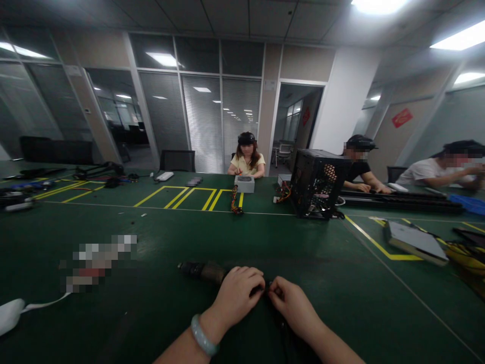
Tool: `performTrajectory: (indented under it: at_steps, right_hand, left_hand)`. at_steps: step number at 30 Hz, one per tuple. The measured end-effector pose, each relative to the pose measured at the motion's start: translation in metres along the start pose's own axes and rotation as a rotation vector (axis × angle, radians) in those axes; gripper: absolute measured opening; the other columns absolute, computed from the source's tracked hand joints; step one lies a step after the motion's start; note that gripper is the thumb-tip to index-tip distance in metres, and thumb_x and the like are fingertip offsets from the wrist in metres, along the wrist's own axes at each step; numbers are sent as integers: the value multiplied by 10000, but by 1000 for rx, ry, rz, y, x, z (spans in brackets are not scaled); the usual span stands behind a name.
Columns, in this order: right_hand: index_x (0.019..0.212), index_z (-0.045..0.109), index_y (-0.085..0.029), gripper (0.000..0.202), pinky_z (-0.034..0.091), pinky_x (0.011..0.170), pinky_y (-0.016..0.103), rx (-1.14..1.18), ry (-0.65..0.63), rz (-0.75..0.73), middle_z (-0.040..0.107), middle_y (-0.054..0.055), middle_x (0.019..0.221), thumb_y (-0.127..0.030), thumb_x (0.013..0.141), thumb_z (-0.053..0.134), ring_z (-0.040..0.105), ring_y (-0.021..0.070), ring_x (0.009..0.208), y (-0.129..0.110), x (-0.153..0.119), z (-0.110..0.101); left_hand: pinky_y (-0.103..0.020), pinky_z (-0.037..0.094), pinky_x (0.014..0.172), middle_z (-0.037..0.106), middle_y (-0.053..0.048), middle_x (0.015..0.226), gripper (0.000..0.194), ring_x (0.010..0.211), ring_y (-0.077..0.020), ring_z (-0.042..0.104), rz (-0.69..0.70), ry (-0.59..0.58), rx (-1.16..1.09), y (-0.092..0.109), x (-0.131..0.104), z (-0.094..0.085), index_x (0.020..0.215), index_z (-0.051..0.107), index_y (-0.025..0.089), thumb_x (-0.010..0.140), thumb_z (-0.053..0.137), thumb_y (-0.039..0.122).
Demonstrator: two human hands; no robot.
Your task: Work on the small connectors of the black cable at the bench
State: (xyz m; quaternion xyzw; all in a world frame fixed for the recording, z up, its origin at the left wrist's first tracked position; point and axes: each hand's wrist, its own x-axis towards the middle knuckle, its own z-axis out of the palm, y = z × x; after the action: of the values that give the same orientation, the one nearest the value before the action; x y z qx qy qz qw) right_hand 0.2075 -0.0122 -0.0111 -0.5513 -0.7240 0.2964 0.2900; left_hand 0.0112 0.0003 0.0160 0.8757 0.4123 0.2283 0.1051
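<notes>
Close in front of me, a dark, drill-like tool (206, 271) lies on the green table, its narrow tip pointing left. My left hand (240, 290), with a pale green bangle on its wrist, curls over the tool's right end, and its fingers hide that part. Just to the right, my right hand (291, 301) is closed, thumb and forefinger pinched together close to the left fingertips. What the pinch holds is too small and dark to make out. A dark cord-like shape (282, 326) runs down below my right hand.
Across the green table (170, 227), a person sits behind a grey power supply (244, 184) with bundled wires. A black computer case (318, 184) stands right of it. Two more people sit farther right. A silver box (415, 241) lies right; a white cord (47, 306) left.
</notes>
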Motion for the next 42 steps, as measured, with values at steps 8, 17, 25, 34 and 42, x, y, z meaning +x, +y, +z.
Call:
performTrajectory:
  at_steps: [8,17,25,34,42]
  right_hand:
    - [799,594,-198,73,351,579,210,-2,5,10,634,-25,703,-188,848,540,562,129,636,2,0,2]
    - [794,596,-198,80,355,585,208,-5,8,-11,631,-28,696,-177,844,538,564,128,638,1,0,0]
    - [801,603,-201,74,359,590,210,-11,10,-6,640,-23,709,-184,844,545,574,133,650,2,0,0]
    - [785,587,-202,72,346,582,206,-18,6,-6,626,-32,695,-181,841,545,565,126,640,2,0,0]
    - [798,590,-203,73,348,583,207,-4,9,-12,623,-34,696,-182,846,540,566,124,641,2,0,0]
  left_hand:
    - [-349,371,907,642,-8,1059,145,999,-205,566,-47,3,-2,0,0,1,997,599,242,855,630,242]
    - [-341,354,910,638,15,1072,145,1004,-189,559,-4,-2,-9,1,1,0,965,604,259,857,605,162]
    - [-352,371,881,642,-7,1033,75,977,-207,564,-26,12,0,0,0,3,938,591,231,869,619,240]
    - [-351,368,890,642,5,1044,199,968,-201,564,-46,36,-49,0,0,2,994,573,243,820,625,161]
    - [-353,355,908,635,17,1071,147,1001,-194,550,-1,8,-35,2,-1,-3,931,585,246,836,590,133]
